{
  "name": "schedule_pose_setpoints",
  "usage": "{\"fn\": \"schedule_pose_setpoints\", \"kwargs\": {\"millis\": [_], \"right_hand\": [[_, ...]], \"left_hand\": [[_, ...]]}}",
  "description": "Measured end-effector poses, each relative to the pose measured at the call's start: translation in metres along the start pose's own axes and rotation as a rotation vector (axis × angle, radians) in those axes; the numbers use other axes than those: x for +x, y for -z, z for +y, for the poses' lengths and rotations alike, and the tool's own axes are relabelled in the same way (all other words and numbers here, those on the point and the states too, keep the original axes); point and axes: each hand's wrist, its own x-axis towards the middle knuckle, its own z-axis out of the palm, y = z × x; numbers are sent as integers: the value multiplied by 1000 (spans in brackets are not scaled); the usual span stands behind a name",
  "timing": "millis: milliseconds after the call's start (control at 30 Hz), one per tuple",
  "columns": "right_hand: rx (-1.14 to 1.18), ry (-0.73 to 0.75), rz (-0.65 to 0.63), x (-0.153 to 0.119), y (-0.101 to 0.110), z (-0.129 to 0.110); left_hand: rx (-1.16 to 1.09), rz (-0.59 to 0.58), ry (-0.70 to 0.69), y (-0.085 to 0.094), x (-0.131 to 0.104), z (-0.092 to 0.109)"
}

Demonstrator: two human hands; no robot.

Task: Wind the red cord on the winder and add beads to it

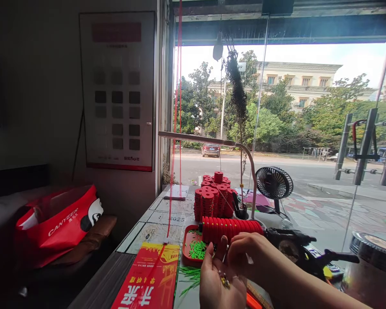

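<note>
My left hand is palm up near the bottom centre, with a few small beads lying in its palm. My right hand reaches in from the right above it, fingers pinched over the left hand's fingertips on something too small to make out. Just behind both hands lies a horizontal row of red discs strung together. A red tray with green sticks sits to the left of the hands. More green sticks lie loose on the table.
Stacks of red discs stand further back, beside a small black fan and a bent desk lamp. A red booklet lies at front left, a red bag on the seat, a black tool at right.
</note>
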Motion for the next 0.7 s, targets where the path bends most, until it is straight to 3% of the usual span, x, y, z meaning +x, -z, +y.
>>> {"fn": "schedule_pose_setpoints", "kwargs": {"millis": [167, 300, 367, 500, 600, 700], "right_hand": [[-113, 112, -104, 2, -8, -1], [-167, 66, -143, 2, -27, 1], [-128, 22, -124, 1, -26, 5], [124, -110, -18, 5, 8, 26], [338, -200, 82, 13, 37, 46], [464, -255, 153, 18, 43, 58]], "left_hand": [[27, -45, 37, 0, 0, -1], [27, -86, 52, 4, 3, -4], [21, -101, 60, 6, 5, -4], [56, -52, 43, 6, 6, -1], [97, -80, 58, 6, 7, 3], [106, -73, 41, 6, 7, 3]]}}
